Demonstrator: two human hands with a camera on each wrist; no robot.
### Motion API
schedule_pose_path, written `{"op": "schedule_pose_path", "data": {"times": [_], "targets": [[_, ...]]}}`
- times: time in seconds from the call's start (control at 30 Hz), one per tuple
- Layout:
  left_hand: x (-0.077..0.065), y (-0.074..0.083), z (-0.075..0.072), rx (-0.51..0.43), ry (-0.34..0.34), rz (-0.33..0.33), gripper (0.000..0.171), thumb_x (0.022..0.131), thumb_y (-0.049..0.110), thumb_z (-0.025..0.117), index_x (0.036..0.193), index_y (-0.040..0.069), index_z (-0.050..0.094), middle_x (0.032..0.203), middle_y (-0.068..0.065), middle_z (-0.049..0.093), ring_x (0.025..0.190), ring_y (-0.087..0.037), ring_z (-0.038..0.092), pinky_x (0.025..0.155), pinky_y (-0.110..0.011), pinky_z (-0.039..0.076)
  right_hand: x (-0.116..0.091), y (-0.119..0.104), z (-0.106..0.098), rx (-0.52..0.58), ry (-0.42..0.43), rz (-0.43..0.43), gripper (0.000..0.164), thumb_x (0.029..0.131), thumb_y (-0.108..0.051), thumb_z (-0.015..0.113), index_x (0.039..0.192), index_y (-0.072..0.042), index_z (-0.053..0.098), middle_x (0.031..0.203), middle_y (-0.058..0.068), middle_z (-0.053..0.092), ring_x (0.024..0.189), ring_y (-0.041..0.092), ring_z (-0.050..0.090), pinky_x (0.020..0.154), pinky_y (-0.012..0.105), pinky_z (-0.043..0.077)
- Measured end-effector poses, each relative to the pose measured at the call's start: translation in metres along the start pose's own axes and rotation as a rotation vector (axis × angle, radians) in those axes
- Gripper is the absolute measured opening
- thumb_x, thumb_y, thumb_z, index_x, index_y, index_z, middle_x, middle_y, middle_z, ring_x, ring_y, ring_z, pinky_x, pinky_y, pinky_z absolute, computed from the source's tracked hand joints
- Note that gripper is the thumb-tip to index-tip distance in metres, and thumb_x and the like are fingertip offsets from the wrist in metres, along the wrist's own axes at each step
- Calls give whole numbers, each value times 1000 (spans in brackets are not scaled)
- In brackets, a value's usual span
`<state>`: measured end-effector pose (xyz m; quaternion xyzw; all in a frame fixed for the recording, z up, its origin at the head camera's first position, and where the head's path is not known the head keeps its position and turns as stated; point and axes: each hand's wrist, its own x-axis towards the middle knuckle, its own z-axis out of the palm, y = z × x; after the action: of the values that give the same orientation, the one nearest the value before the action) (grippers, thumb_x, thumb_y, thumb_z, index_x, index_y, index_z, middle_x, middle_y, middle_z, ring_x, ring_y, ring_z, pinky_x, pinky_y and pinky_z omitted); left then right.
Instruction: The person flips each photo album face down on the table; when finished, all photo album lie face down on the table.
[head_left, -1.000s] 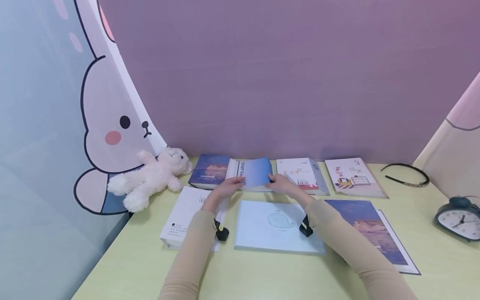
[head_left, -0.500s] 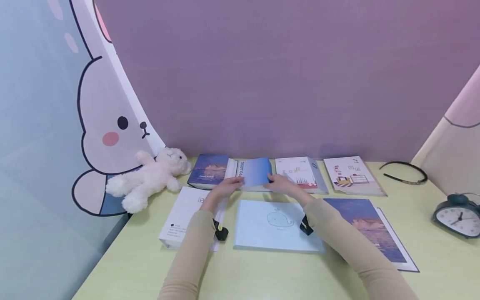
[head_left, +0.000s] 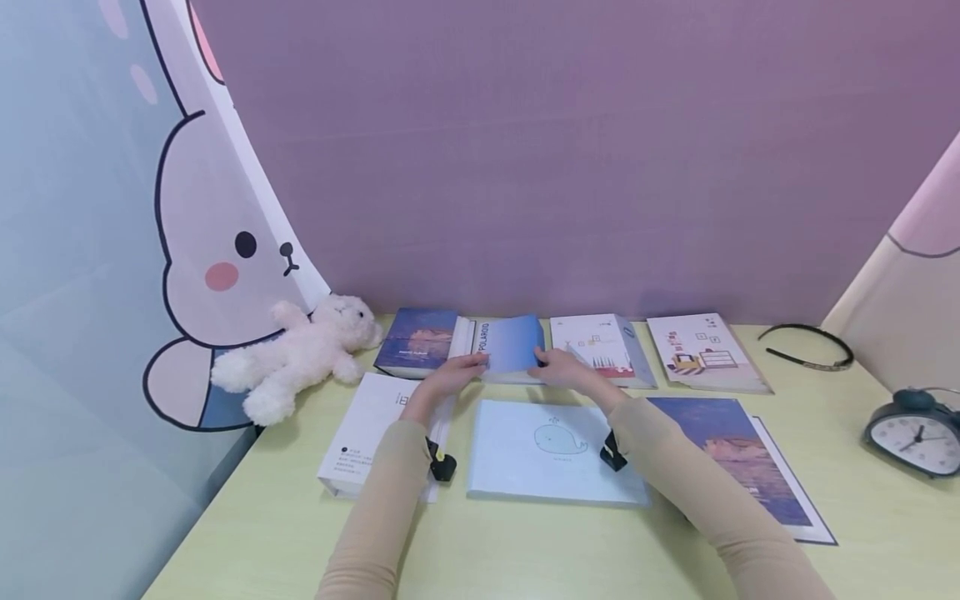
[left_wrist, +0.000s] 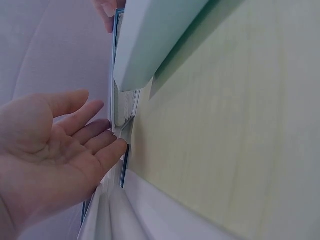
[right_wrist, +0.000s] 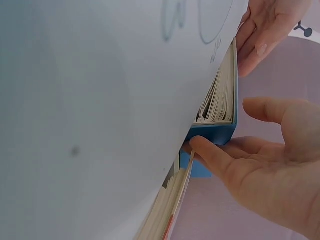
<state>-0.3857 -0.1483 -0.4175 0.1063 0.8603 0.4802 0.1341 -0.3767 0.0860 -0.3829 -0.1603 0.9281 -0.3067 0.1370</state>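
Observation:
A thick blue photo album [head_left: 517,342] marked "POLAROID" lies in the back row on the table, between my two hands. At its left edge is my left hand [head_left: 456,374], palm up in the left wrist view, with fingers lightly bent and fingertips right at the album's edge. My right hand [head_left: 567,370] is at the opposite side. The right wrist view shows its straight fingers [right_wrist: 212,155] against the album's blue spine [right_wrist: 212,133], the thumb standing apart. White page edges show beneath the cover. Neither hand grips the album.
Beside it lie a purple-blue photo album [head_left: 420,340], a white album [head_left: 596,343] and another illustrated one [head_left: 705,354]. Nearer are a white binder [head_left: 367,433], a pale whale album [head_left: 517,454] and a sunset-cover album [head_left: 772,467]. A plush toy [head_left: 307,354], headband [head_left: 847,354] and alarm clock [head_left: 918,437] flank them.
The head view has shifted very slightly. Both hands stay at the two sides of the blue photo album, which lies in the same place.

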Motion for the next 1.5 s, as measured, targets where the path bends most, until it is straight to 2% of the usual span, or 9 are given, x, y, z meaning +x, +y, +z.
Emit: {"op": "schedule_pose_path", "data": {"times": [0.2,0.37,0.5,0.57,0.67,0.8,0.9,1.2,1.5], "targets": [[-2,1,-1,-7,10,-13,44,100,28,44,142,14,42,149,-7,38,140,-27,29,117,-44,19,0,2,-1,-7,-3,-26,63,98,-31,47,146,2,23,151,21,25,139,39,23,113,49,25],[0,3,-5,-25,73,-9,43,100,30,43,140,15,45,147,-8,41,137,-28,33,115,-47,23,3,4,-7,18,70,-57,56,97,-28,47,142,3,34,146,22,36,136,40,31,111,50,29],[-5,6,-13,-45,141,13,43,100,29,42,140,11,45,145,-11,42,134,-32,37,112,-48,29,1,1,-11,79,128,-110,51,98,-24,47,139,3,39,143,21,41,131,38,39,108,48,36],[-10,10,-19,-51,175,29,43,101,26,42,140,9,44,145,-14,42,134,-34,38,111,-48,31,1,-1,-13,105,149,-135,50,98,-23,47,139,3,39,143,21,41,130,37,41,106,47,38],[-19,15,-30,-39,230,49,43,100,25,42,140,9,44,145,-15,41,140,-36,23,115,-50,22,2,-4,-15,129,178,-155,48,98,-21,48,139,2,40,143,20,41,130,36,42,105,45,40],[-32,16,-47,-54,261,71,45,100,29,43,140,8,43,144,-14,43,138,-37,28,115,-50,21,4,-10,-13,119,214,-190,47,97,-17,50,137,4,41,141,22,43,128,36,44,105,44,41],[-40,13,-58,-76,273,82,46,100,29,44,140,7,42,143,-15,44,128,-36,44,110,-48,33,8,-15,-10,105,227,-227,46,95,-16,52,136,5,43,140,22,45,127,37,45,105,44,40],[-65,-2,-89,-103,351,30,48,100,32,44,141,7,40,148,-15,35,136,-34,33,114,-48,26,20,-35,6,103,207,-264,48,94,-24,56,136,-2,46,140,15,48,129,32,45,107,42,39],[-80,-16,-114,-96,377,43,48,100,26,43,140,0,38,143,-22,40,130,-37,41,110,-48,32,28,-63,18,64,197,-344,48,92,-28,60,131,-2,52,134,16,54,125,33,48,104,44,41]]}}
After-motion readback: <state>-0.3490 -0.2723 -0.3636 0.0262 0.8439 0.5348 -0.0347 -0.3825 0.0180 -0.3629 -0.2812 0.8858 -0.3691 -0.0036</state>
